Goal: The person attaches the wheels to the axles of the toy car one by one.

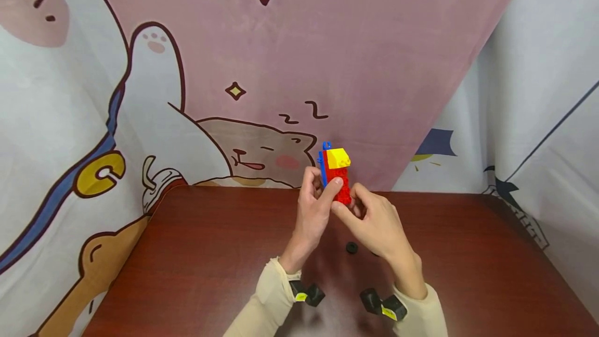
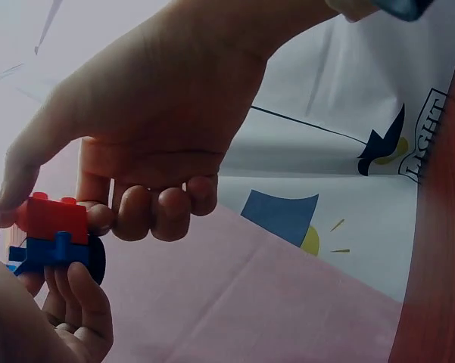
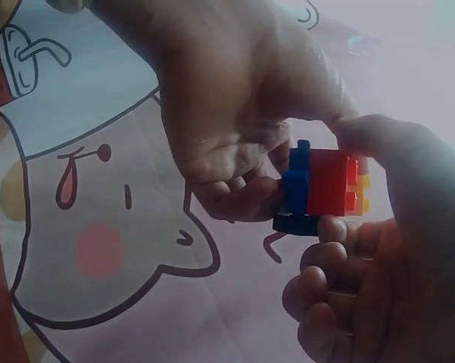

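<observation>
A toy vehicle of building bricks point(image 1: 343, 189) is held up above the back edge of the table. Its base is blue, with red bricks on top and a yellow sloped brick point(image 1: 338, 158) at the far end. In the left wrist view a black wheel point(image 2: 98, 259) shows at the side of the blue base. My left hand point(image 1: 312, 217) grips the vehicle, thumb on the red bricks and fingers at the blue side. My right hand point(image 1: 380, 221) pinches the near red end between thumb and index finger, its other fingers curled point(image 3: 325, 302).
A small black tyre point(image 1: 351, 247) lies on the dark red-brown table point(image 1: 224, 259), below the hands. Another dark piece point(image 1: 375, 254) peeks out beside it, mostly hidden by the right hand. A printed cloth point(image 1: 355, 56) hangs behind the table and along its sides.
</observation>
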`<state>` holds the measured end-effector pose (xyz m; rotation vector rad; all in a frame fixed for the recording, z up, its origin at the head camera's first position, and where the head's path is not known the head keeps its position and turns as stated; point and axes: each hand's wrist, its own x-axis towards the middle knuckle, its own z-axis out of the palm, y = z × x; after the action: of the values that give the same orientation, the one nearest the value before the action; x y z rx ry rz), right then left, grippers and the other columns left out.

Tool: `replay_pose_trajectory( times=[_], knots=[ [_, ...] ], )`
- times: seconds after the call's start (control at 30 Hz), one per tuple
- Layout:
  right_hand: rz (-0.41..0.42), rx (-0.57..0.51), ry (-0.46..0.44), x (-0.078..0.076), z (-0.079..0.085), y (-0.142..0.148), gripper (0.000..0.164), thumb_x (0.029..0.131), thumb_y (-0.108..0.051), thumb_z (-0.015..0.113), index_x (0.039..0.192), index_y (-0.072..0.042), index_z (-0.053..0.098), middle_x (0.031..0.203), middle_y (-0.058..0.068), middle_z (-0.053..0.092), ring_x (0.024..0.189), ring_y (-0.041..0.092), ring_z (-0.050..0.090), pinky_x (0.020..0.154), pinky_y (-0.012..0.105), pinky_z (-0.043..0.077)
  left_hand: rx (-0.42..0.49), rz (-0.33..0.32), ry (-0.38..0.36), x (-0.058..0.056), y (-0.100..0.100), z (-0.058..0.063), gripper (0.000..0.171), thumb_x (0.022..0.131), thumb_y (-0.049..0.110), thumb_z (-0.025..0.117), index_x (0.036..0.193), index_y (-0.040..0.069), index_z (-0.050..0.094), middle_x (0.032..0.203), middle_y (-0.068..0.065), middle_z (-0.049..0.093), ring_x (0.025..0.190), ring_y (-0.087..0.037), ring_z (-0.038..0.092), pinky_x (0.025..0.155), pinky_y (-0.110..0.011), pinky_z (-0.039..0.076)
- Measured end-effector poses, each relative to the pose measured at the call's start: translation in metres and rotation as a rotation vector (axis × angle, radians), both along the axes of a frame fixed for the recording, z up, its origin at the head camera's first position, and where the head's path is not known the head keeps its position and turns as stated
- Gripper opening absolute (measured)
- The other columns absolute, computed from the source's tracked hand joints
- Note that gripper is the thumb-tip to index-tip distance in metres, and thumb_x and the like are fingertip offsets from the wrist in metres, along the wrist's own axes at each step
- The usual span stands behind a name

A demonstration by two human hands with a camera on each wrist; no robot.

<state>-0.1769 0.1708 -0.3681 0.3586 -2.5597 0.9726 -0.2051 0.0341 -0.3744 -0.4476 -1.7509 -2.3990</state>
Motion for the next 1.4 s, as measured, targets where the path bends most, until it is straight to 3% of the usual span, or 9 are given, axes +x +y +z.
replay_pose_trajectory(
  times=[0.17, 0.3, 0.4, 0.57, 0.7, 0.93, 1.2, 1.3, 1.4],
  knots=[
    [0.011, -0.043, -0.040, -0.001, -0.001, 0.000, 0.029, 0.093, -0.033, 0.067, 0.076, -0.017, 0.050, 0.057, -0.006, 0.038, 0.049, 0.009, 0.036, 0.047, 0.025, 0.029, -0.039, 0.000, 0.006, 0.000, -0.002, 0.000, 0.023, 0.098, 0.020, 0.058, 0.107, 0.002, 0.046, 0.090, -0.001, 0.056, 0.080, -0.011, 0.057, 0.067, -0.020, 0.049],
    [0.071, -0.179, -0.085, -0.001, -0.001, 0.003, 0.020, 0.098, -0.029, 0.062, 0.085, -0.014, 0.059, 0.061, -0.003, 0.041, 0.053, 0.009, 0.039, 0.048, 0.024, 0.032, -0.027, 0.014, -0.011, -0.002, -0.003, 0.000, 0.022, 0.101, 0.024, 0.048, 0.103, 0.002, 0.048, 0.082, 0.000, 0.050, 0.069, -0.013, 0.049, 0.058, -0.022, 0.042],
    [0.111, -0.288, -0.106, -0.001, 0.000, 0.005, 0.016, 0.101, -0.026, 0.057, 0.093, -0.012, 0.061, 0.061, -0.002, 0.042, 0.052, 0.010, 0.039, 0.047, 0.026, 0.033, -0.028, 0.016, -0.028, -0.003, -0.005, 0.002, 0.026, 0.100, 0.025, 0.046, 0.107, 0.000, 0.048, 0.087, -0.003, 0.050, 0.072, -0.014, 0.050, 0.059, -0.022, 0.043],
    [0.150, -0.360, -0.156, 0.000, 0.001, 0.006, 0.018, 0.102, -0.026, 0.054, 0.102, -0.011, 0.062, 0.057, -0.002, 0.040, 0.045, 0.011, 0.038, 0.041, 0.028, 0.034, -0.088, -0.090, -0.042, -0.003, -0.007, 0.003, 0.037, 0.102, 0.027, 0.043, 0.123, -0.003, 0.048, 0.097, -0.006, 0.053, 0.072, -0.013, 0.051, 0.056, -0.021, 0.046],
    [0.177, -0.356, -0.178, -0.001, 0.000, 0.006, 0.020, 0.103, -0.027, 0.052, 0.103, -0.010, 0.063, 0.059, 0.000, 0.042, 0.046, 0.013, 0.042, 0.044, 0.029, 0.038, -0.103, -0.172, -0.059, -0.002, -0.007, 0.004, 0.039, 0.102, 0.028, 0.043, 0.120, -0.005, 0.053, 0.086, 0.002, 0.056, 0.061, -0.009, 0.048, 0.047, -0.022, 0.042],
    [0.231, -0.372, -0.217, -0.002, -0.001, 0.006, 0.020, 0.104, -0.026, 0.050, 0.102, -0.010, 0.060, 0.069, 0.008, 0.044, 0.053, 0.016, 0.048, 0.050, 0.030, 0.045, -0.063, -0.182, -0.094, 0.001, -0.005, 0.003, 0.038, 0.101, 0.030, 0.045, 0.117, -0.003, 0.055, 0.082, 0.006, 0.059, 0.059, -0.011, 0.050, 0.044, -0.022, 0.042],
    [0.211, -0.432, -0.157, -0.005, -0.007, 0.016, 0.033, 0.107, -0.024, 0.041, 0.086, -0.004, 0.055, 0.075, 0.013, 0.053, 0.062, 0.023, 0.054, 0.058, 0.029, 0.049, 0.053, -0.160, -0.095, -0.001, -0.011, 0.004, 0.024, 0.102, 0.034, 0.042, 0.103, 0.011, 0.048, 0.075, 0.001, 0.055, 0.051, -0.012, 0.044, 0.044, -0.020, 0.035],
    [0.151, -0.454, -0.181, -0.008, -0.019, 0.031, 0.036, 0.107, -0.026, 0.043, 0.082, -0.003, 0.053, 0.071, 0.010, 0.051, 0.058, 0.021, 0.050, 0.055, 0.029, 0.046, 0.060, -0.163, -0.075, -0.002, -0.013, 0.004, 0.024, 0.102, 0.034, 0.040, 0.104, 0.012, 0.047, 0.078, 0.000, 0.056, 0.050, -0.012, 0.043, 0.044, -0.021, 0.035],
    [0.070, -0.395, -0.253, -0.009, -0.037, 0.050, 0.041, 0.106, -0.032, 0.045, 0.077, -0.003, 0.047, 0.063, 0.004, 0.044, 0.052, 0.015, 0.042, 0.051, 0.029, 0.040, 0.055, -0.178, -0.057, -0.003, -0.012, 0.004, 0.024, 0.103, 0.034, 0.038, 0.105, 0.011, 0.046, 0.083, -0.001, 0.058, 0.051, -0.012, 0.044, 0.045, -0.021, 0.036]
  ],
)
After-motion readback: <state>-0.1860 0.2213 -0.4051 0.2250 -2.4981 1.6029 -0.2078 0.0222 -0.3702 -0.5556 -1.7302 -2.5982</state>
